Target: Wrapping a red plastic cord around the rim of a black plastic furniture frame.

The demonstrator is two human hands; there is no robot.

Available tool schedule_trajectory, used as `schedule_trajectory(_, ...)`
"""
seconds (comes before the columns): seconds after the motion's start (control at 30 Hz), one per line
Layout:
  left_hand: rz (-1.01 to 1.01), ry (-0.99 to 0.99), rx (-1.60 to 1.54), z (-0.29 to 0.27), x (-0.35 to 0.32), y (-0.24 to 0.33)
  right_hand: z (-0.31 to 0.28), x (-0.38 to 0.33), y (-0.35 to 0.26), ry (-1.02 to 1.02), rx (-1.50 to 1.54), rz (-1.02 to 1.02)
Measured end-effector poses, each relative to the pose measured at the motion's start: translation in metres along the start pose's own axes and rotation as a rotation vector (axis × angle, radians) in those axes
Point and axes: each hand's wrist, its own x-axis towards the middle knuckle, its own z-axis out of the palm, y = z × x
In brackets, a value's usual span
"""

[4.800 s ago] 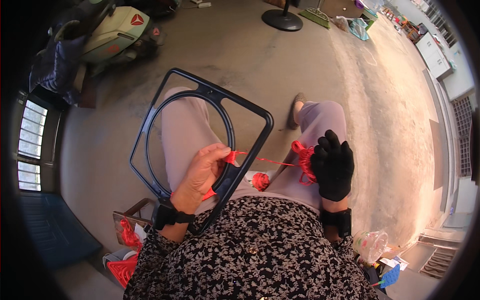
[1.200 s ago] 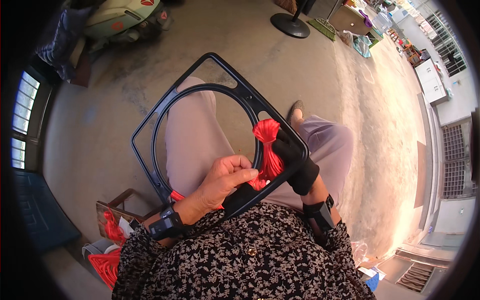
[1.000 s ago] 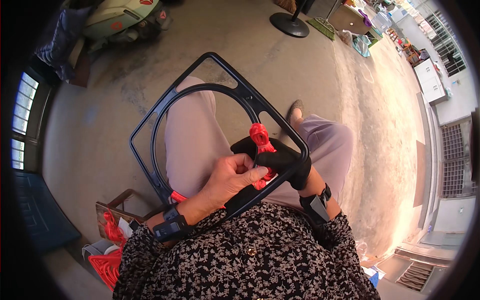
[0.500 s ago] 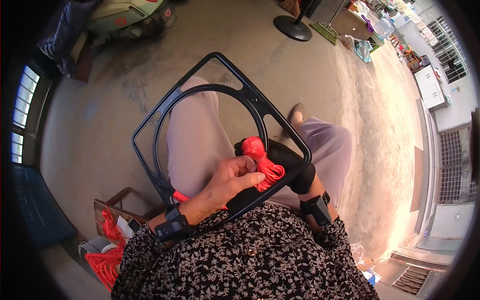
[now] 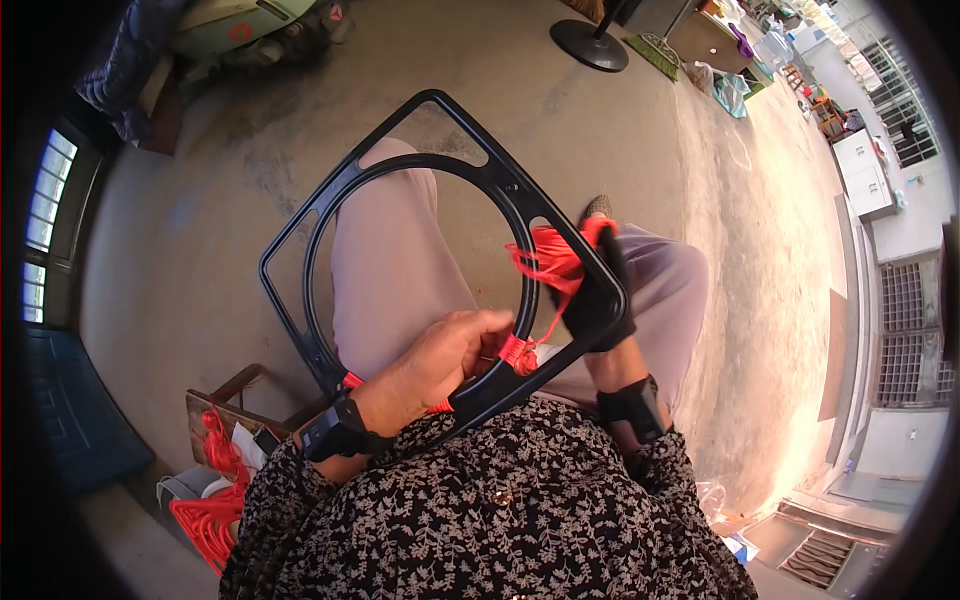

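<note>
Only a short stretch of the square black plastic frame with round opening (image 5: 400, 200) is wrapped near my bare left hand (image 5: 440, 365), which pinches it; my gloved right hand (image 5: 598, 300) grips the bundle of red cord (image 5: 550, 262) at its right edge.

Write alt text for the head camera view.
Seated person winds red cord onto a black plastic frame resting on their lap. The bare left hand grips the frame's near edge; the black-gloved right hand holds the cord bundle.
</note>
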Motion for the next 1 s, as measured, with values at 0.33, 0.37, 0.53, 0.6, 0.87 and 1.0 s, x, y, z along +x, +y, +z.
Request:
schedule_trajectory(0.33, 0.085, -0.015, 0.099, 0.001, -0.005, 0.009, -0.034, -0.108, -0.054, 0.243, -0.052, -0.236)
schedule_trajectory(0.37, 0.120, 0.001, 0.135, 0.000, -0.005, 0.008, -0.038, -0.117, -0.050, 0.211, -0.042, -0.220)
schedule_trajectory(0.53, 0.217, 0.027, 0.212, -0.005, -0.001, 0.006, -0.030, -0.122, -0.043, 0.464, -0.277, -0.250)
schedule_trajectory(0.6, 0.224, 0.028, 0.254, -0.006, 0.000, 0.006, -0.036, -0.116, -0.041, 0.352, -0.440, -0.228)
schedule_trajectory(0.87, 0.270, 0.021, 0.353, 0.001, -0.005, 0.002, 0.014, -0.042, -0.007, -0.219, -0.726, -0.008)
schedule_trajectory(1.0, 0.292, 0.034, 0.364, 0.016, -0.009, 0.003, 0.019, -0.007, -0.004, -0.439, -1.199, -0.084)
